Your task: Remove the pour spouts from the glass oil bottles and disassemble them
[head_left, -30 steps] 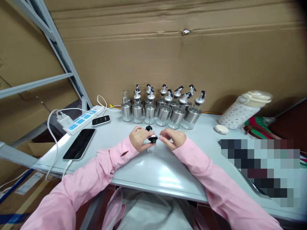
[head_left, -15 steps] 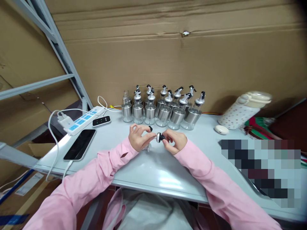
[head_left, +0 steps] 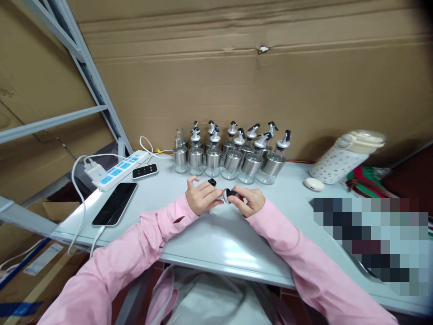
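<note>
A pourer spout (head_left: pixel 226 195) with a silver collar and a black stopper is between my two hands above the table. My left hand (head_left: pixel 203 197) pinches its silver side, the index finger and thumb reaching to the collar. On the black end, the fingertips of my right hand (head_left: pixel 251 201) are closed. A small black piece (head_left: pixel 212 182) shows just past my left fingers; whether it touches them I cannot tell. Behind my hands stand several glass bottles with steel sleeves (head_left: pixel 233 161), most topped by silver and black pourers. The leftmost front bottle (head_left: pixel 180 158) appears to have no pourer.
At the left lie a phone (head_left: pixel 115 204), a white power strip (head_left: pixel 123 169) with cables and a small black device (head_left: pixel 145 171). To the right are a spotted tumbler (head_left: pixel 341 158), a white oval case (head_left: pixel 314 184) and a blurred-out flat item. Cardboard (head_left: pixel 203 81) rises behind.
The pourer has turned so its collar faces more toward me and left. My right fingers have closed in around the black end, and my left fingers have straightened along the silver side.
</note>
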`<action>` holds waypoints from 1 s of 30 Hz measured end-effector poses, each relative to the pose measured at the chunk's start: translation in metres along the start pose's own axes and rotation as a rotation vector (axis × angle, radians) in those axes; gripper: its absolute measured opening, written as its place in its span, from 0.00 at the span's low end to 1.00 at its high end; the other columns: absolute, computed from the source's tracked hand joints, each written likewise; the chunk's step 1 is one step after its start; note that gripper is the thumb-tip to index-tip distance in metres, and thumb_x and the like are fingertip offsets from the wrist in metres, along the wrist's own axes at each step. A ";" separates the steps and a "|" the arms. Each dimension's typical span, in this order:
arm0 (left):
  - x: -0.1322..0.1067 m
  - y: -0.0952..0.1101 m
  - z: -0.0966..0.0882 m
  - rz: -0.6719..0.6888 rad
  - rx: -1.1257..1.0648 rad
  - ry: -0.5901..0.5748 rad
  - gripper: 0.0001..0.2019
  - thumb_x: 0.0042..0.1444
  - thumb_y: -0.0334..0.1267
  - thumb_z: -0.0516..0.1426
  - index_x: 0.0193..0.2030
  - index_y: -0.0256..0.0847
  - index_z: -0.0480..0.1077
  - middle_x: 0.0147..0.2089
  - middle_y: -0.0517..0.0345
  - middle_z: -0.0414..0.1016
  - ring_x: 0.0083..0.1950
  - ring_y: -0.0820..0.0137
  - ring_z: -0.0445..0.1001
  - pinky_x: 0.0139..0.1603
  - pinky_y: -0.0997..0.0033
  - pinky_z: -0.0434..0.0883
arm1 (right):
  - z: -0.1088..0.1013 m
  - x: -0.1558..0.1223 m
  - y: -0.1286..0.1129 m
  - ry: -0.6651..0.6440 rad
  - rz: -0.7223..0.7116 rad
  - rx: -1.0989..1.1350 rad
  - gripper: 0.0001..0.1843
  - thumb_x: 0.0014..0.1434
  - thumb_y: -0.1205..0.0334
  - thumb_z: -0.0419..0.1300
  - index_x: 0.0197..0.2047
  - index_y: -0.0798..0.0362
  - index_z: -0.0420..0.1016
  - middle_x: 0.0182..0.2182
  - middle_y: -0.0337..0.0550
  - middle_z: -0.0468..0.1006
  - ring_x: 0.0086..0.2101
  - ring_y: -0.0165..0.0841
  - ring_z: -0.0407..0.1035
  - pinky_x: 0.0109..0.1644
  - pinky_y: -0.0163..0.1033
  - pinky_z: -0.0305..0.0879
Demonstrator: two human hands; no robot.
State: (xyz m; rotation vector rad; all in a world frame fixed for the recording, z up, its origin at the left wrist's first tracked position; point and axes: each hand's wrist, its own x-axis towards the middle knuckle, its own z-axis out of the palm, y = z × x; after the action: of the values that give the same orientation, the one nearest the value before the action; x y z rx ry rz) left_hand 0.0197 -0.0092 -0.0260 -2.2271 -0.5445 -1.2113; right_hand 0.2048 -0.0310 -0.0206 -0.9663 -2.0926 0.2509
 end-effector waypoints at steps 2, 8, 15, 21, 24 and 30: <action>0.000 -0.001 0.000 0.013 0.017 0.020 0.13 0.63 0.43 0.46 0.33 0.39 0.66 0.25 0.66 0.75 0.26 0.77 0.69 0.40 0.64 0.49 | 0.000 0.000 0.000 -0.006 0.022 0.019 0.21 0.59 0.48 0.47 0.23 0.53 0.64 0.14 0.34 0.63 0.17 0.24 0.57 0.23 0.30 0.53; 0.003 -0.001 -0.002 0.081 0.032 0.052 0.19 0.61 0.51 0.45 0.32 0.38 0.66 0.27 0.64 0.76 0.27 0.76 0.70 0.40 0.62 0.49 | -0.003 0.000 -0.002 -0.071 0.098 0.047 0.25 0.61 0.50 0.45 0.17 0.54 0.62 0.10 0.33 0.59 0.14 0.23 0.52 0.21 0.30 0.49; 0.008 0.000 -0.005 0.130 0.100 0.085 0.15 0.59 0.47 0.50 0.26 0.40 0.65 0.22 0.68 0.73 0.24 0.78 0.66 0.37 0.63 0.47 | -0.002 0.001 -0.004 -0.085 0.004 -0.052 0.25 0.62 0.52 0.43 0.18 0.54 0.64 0.11 0.34 0.60 0.15 0.22 0.53 0.21 0.31 0.47; 0.007 0.001 -0.007 0.100 0.100 0.048 0.17 0.62 0.49 0.45 0.31 0.41 0.66 0.24 0.65 0.73 0.24 0.77 0.66 0.35 0.65 0.47 | -0.005 0.002 -0.006 -0.070 0.039 -0.010 0.22 0.61 0.54 0.43 0.21 0.54 0.65 0.11 0.34 0.62 0.15 0.23 0.56 0.23 0.30 0.51; 0.009 0.001 -0.009 0.102 0.130 0.031 0.15 0.62 0.46 0.46 0.32 0.40 0.66 0.23 0.66 0.73 0.24 0.77 0.65 0.33 0.65 0.46 | -0.005 0.002 -0.006 -0.063 0.051 -0.006 0.23 0.62 0.53 0.42 0.22 0.53 0.65 0.12 0.35 0.63 0.16 0.24 0.57 0.23 0.30 0.52; 0.014 0.001 -0.016 0.066 0.187 0.040 0.16 0.64 0.45 0.45 0.33 0.40 0.68 0.21 0.66 0.73 0.23 0.77 0.64 0.32 0.66 0.44 | 0.003 0.000 -0.010 0.100 0.014 0.037 0.21 0.63 0.52 0.40 0.29 0.53 0.65 0.14 0.35 0.65 0.17 0.25 0.58 0.24 0.30 0.55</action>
State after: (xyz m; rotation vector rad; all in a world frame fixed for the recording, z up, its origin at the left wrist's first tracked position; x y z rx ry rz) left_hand 0.0178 -0.0185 -0.0071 -2.0441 -0.5413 -1.1218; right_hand 0.1968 -0.0381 -0.0182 -0.9532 -1.9843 0.2424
